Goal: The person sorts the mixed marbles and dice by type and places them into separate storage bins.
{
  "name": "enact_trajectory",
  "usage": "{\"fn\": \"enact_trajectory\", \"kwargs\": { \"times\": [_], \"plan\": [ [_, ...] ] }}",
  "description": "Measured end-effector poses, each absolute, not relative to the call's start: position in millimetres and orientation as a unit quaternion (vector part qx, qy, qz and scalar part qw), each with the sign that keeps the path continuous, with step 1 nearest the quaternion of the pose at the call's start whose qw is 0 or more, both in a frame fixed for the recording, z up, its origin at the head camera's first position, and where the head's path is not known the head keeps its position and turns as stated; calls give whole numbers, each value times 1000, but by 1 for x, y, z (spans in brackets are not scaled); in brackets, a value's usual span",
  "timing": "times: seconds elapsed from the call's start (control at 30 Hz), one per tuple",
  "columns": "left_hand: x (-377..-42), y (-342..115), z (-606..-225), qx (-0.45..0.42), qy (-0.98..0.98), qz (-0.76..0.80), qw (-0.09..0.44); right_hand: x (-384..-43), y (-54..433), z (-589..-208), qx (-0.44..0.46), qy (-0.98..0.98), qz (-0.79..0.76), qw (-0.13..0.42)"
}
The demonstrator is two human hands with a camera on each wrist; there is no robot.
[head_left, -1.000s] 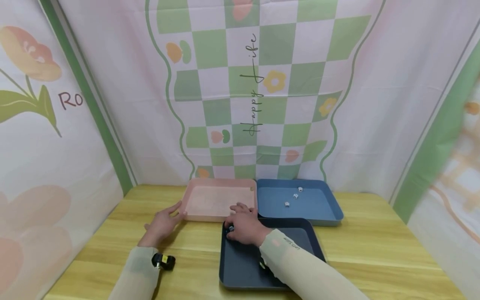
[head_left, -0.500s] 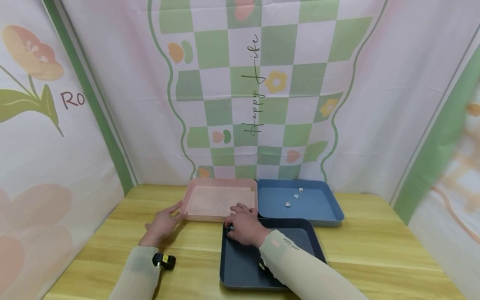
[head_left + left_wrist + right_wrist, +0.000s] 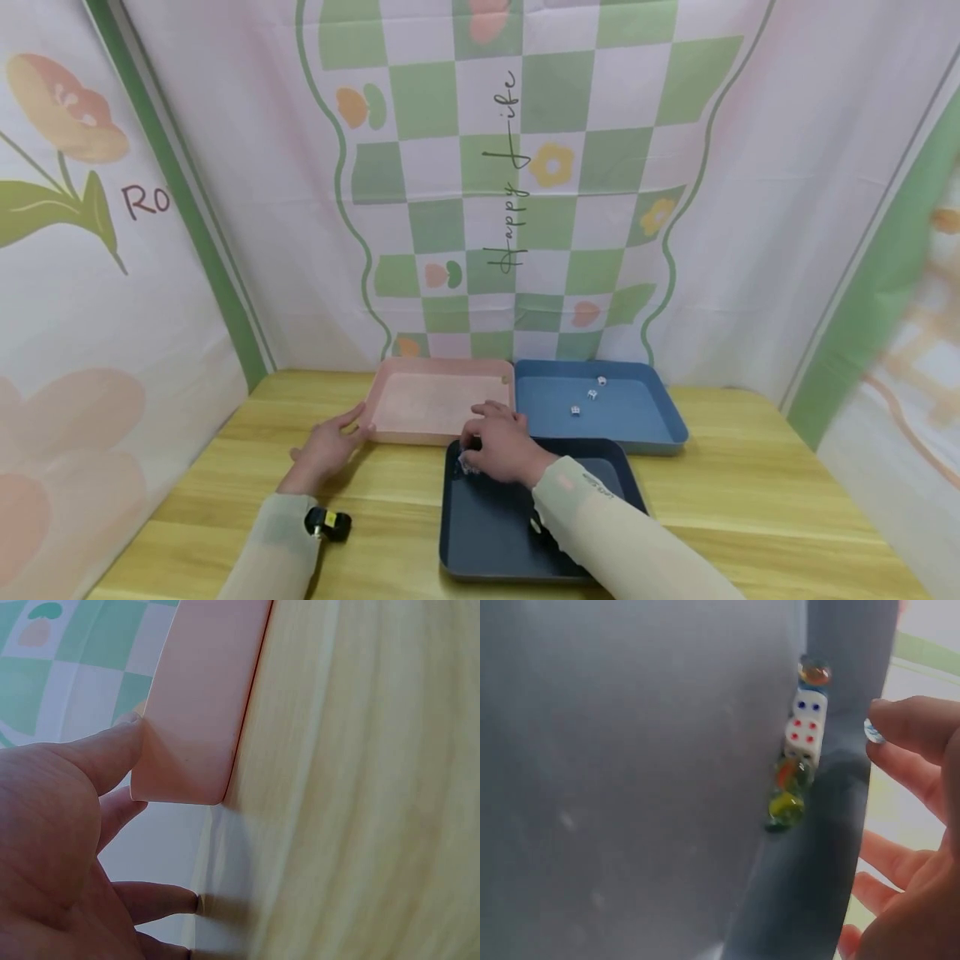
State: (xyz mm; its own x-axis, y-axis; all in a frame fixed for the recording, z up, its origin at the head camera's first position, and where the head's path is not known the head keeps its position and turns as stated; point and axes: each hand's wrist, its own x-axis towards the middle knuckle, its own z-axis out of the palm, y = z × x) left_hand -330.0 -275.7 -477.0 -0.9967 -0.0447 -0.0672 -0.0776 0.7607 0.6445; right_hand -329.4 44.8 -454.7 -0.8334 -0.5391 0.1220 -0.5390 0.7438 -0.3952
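Note:
My left hand (image 3: pixel 327 448) rests at the near left corner of the pink tray (image 3: pixel 412 437), its thumb and a finger touching the outer walls and the other fingers spread straight, as the left wrist view shows. Over the far left part of the dark tray (image 3: pixel 487 533), my right hand (image 3: pixel 504 446) pinches a small clear-and-blue glass marble (image 3: pixel 874 732) between thumb and finger. Below that hand, white dice (image 3: pixel 804 735) and glass marbles (image 3: pixel 786 806) line up against the dark tray's wall.
A blue tray (image 3: pixel 660 417) stands right of the pink one, with three white dice (image 3: pixel 592 394) in it. One small marble (image 3: pixel 505 380) lies at the pink tray's far right corner. All three trays sit on a wooden table (image 3: pixel 765 500) before a printed curtain (image 3: pixel 427 167).
My right hand has shifted slightly right and up from the dark tray's left wall, baring more of the pieces beneath it. The left hand stays in place.

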Motion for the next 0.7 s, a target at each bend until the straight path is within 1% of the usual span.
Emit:
{"fn": "enact_trajectory", "kwargs": {
  "times": [0.1,0.27,0.37,0.47,0.7],
  "plan": [
    [-330,-276,-477,-33,938,345,23,-333,48,-450,-268,936,-224,-31],
    [-328,-275,-477,-37,938,344,22,-340,53,-442,-202,940,-258,-94],
    [-328,-274,-477,-37,938,344,23,-343,56,-438,-172,940,-272,-114],
    [-328,-275,-477,-37,938,343,23,-348,59,-434,-156,939,-280,-123],
    [-329,-275,-477,-35,940,339,22,-361,69,-435,-113,947,-280,-107]
  ]
}}
